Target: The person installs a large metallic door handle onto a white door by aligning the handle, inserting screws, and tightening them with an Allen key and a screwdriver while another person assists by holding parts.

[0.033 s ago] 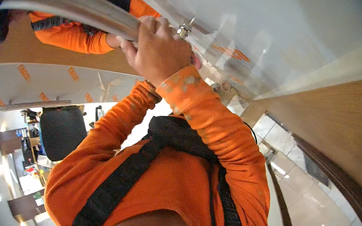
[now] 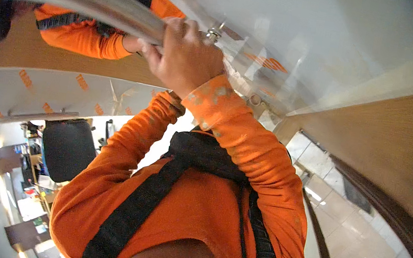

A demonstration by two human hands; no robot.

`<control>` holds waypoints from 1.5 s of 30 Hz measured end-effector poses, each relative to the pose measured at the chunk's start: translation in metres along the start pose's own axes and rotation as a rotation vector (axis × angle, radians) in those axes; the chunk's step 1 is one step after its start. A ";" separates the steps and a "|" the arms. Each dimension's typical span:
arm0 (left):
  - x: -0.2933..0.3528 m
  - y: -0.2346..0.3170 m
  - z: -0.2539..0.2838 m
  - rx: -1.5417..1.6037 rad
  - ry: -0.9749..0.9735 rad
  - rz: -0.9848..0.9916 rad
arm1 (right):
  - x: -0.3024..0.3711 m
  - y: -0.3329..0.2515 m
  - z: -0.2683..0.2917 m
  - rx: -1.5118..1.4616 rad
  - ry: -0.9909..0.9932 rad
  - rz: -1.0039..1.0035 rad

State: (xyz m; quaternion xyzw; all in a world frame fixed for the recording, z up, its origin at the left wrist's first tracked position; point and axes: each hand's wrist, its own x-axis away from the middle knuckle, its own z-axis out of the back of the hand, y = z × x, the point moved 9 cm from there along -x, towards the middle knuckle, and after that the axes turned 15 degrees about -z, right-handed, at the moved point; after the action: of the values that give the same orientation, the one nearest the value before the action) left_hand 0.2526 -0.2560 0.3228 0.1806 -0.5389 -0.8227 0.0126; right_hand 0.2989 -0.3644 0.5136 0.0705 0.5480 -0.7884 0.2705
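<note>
Brushed metal bar (image 2: 104,6) closed in the right hand (image 2: 191,54)

The bar lies to the left of the grip and toward the far side, its long axis running from the right hand out to the far left edge, slightly tilted, with the end at the hand lower in view. The right hand is wrapped around that end: fingers folded over the top, thumb along the underside, with no gap showing. It is the only hand seen on the bar. The left sleeve (image 2: 133,134) reaches up to just below the right cuff (image 2: 211,95), but the left hand is hidden there, so whether it is open or holding anything I cannot tell.

Just right of the knuckles, a shiny metal fitting (image 2: 213,34) sticks out near the pale panel (image 2: 338,31); whether it joins the bar is covered by the hand. That panel closes off the far right side, and a wooden panel (image 2: 378,120) stands beyond the right arm. Behind the bar, at the far left, an orange sleeve (image 2: 86,41) with a black strap shows, perhaps a reflection. Lower left are a printed film (image 2: 57,93) and a black chair back (image 2: 67,148); a tiled floor (image 2: 348,219) shows at the near right.
</note>
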 end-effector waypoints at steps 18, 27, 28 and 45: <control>-0.039 0.048 -0.027 0.344 -0.491 -0.325 | 0.007 -0.001 0.025 0.177 0.019 -0.338; -0.046 0.061 -0.052 0.371 -0.679 -0.389 | 0.044 0.006 0.042 0.389 0.450 -0.681; -0.044 0.065 -0.047 0.383 -0.709 -0.376 | 0.045 0.000 0.037 0.442 0.443 -0.698; -0.029 0.039 -0.056 0.785 -0.714 -0.271 | 0.052 -0.014 0.029 0.449 0.528 -0.641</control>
State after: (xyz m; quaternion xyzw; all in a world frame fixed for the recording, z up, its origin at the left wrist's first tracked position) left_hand 0.2904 -0.3156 0.3458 -0.0511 -0.7481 -0.5641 -0.3457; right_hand 0.2537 -0.4050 0.5152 0.1528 0.4081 -0.8863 -0.1570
